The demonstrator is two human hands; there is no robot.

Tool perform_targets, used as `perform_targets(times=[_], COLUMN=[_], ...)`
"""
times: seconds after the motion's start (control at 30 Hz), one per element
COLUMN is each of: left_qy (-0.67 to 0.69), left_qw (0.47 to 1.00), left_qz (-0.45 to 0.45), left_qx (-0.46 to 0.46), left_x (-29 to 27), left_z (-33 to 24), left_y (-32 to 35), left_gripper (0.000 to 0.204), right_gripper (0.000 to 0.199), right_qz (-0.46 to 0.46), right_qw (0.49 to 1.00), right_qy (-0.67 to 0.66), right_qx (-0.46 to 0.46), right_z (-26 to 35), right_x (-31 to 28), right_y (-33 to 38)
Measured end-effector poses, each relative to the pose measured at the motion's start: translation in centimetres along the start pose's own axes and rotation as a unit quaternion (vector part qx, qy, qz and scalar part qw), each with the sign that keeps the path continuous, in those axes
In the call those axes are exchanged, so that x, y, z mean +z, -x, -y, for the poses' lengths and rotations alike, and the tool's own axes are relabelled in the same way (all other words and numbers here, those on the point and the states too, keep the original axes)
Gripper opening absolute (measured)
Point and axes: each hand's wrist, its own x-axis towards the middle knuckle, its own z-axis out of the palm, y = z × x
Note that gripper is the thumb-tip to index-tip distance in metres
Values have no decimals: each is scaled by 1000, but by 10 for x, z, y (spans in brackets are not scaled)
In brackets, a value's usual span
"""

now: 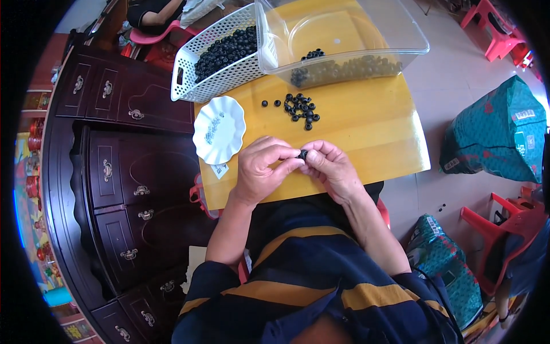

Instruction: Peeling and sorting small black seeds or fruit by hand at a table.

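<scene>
Close in front of me, above the near part of the yellow table (366,137), my right hand (334,170) is closed in a pinch on a small black round piece (303,154). My left hand (262,167) meets it from the other side, thumb and forefinger pinched at the piece; anything else between those fingertips is hidden. Beyond my hands lies a loose cluster of similar black round pieces (300,107), several with holes. A scalloped white dish (233,137) on the left holds tiny clear bits (215,128).
A perforated white basket (229,69) full of black pieces stands at the back left. Beside it, a clear plastic bin (344,54) holds more. A dark wooden cabinet (160,97) borders the left. Teal bags (487,137) and red stools (492,31) are on the right.
</scene>
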Motion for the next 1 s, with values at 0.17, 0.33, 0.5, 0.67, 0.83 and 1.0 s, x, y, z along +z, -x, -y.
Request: perform_targets(times=[0.17,0.33,0.5,0.67,0.83,1.0], left_qy=[-8,101,129,6,66,122], left_qw=[1000,988,984,1000,994,981], left_qz=[10,50,57,25,51,81], left_qx=[-2,-103,-109,-2,-66,-129], left_x=[0,-8,-9,-5,-7,-12], left_z=[1,-1,-2,1,-2,-5], left_y=[3,2,3,4,3,2], left_gripper=[18,19,20,21,20,19], right_gripper=[18,16,15,15,15,14], right_qz=[5,-7,5,-4,0,14], right_qw=[1000,999,999,1000,999,999], right_qy=[-12,31,35,19,40,52], right_qx=[-7,11,7,-5,-3,3], right_z=[-2,5,4,1,4,6], right_x=[-1,2,2,0,0,1], right_y=[-1,2,3,1,2,3])
